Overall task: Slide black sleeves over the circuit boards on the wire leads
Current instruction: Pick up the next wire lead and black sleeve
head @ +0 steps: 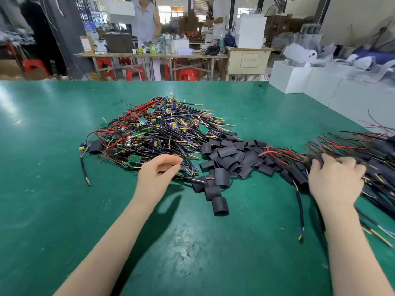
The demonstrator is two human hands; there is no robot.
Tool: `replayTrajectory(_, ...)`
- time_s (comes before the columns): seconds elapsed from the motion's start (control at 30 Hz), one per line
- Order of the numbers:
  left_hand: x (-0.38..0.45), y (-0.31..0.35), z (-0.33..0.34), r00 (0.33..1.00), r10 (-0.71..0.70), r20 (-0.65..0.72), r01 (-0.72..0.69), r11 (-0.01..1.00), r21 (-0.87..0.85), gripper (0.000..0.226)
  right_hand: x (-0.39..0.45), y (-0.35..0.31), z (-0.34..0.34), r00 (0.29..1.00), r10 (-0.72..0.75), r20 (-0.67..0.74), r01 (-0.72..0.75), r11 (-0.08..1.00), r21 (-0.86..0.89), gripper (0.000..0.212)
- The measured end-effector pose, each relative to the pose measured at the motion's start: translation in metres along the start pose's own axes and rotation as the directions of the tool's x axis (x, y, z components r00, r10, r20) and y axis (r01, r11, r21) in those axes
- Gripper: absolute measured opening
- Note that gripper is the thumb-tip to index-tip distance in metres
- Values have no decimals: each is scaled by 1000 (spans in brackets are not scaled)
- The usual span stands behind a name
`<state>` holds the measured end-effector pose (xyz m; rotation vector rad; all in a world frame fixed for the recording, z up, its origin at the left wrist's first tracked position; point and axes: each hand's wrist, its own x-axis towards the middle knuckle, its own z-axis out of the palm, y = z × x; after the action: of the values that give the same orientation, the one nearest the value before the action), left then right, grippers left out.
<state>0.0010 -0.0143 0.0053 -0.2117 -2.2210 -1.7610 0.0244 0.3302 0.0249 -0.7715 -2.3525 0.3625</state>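
The black sleeves [226,159], probably light, soft and easily flattened, lie heaped on the green bench [53,146] between both grips, best pinched by their open ends, while the left hand [159,174] pinches a lead from the tangled board pile [158,129] and the right hand [335,178] curls on sleeved leads [376,167].

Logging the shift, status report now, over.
Left hand pinching a lead at the unsleeved wire pile. Right hand resting on the sleeved pile. Loose black sleeves between; nothing blocking.
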Motion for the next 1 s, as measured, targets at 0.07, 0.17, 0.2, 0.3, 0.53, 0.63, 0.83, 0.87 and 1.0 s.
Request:
replayTrajectory(0.07, 0, -1, 1, 1000, -8, 6, 8, 1000, 30, 21, 2, 4, 5, 998, 65, 25, -64, 997, -37, 34)
replayTrajectory(0.17, 0, -1, 0, 1000, -1, -5, 1, 998, 65, 20, 3, 6, 7, 994, 97, 41, -94, 994, -59, 36)
replayTrajectory(0.2, 0, -1, -1, 1000, 6, -14, -4, 997, 80, 20, 3, 6, 7, 995, 94, 32, -93, 995, -47, 38)
replayTrajectory(0.3, 4, -2, -8, 997, 27, -77, -13, 985, 171, 19, -1, 0, 5, 997, 12, -72, -9, 999, 41, 43)
replayTrajectory(0.53, 19, -19, -31, 991, 38, -127, 53, 767, 639, 37, -43, -59, -5, 831, -555, 42, 490, 766, 415, 24)
replayTrajectory(0.63, 22, -24, -36, 997, 33, -68, 20, 750, 661, 42, -71, -76, -1, 644, -709, 289, 575, 697, 429, 39)
replayTrajectory(0.83, 25, -29, -47, 987, 98, -128, 23, 698, 715, 42, -91, -82, 11, 516, -732, 445, 730, 648, 219, 56)
replayTrajectory(0.87, 26, -30, -49, 988, 106, -110, 6, 692, 722, 38, -90, -82, 10, 514, -734, 443, 725, 648, 233, 51)
replayTrajectory(1.0, 28, -31, -53, 990, 121, -74, -30, 689, 725, 23, -84, -79, 5, 542, -722, 431, 676, 679, 287, 37)
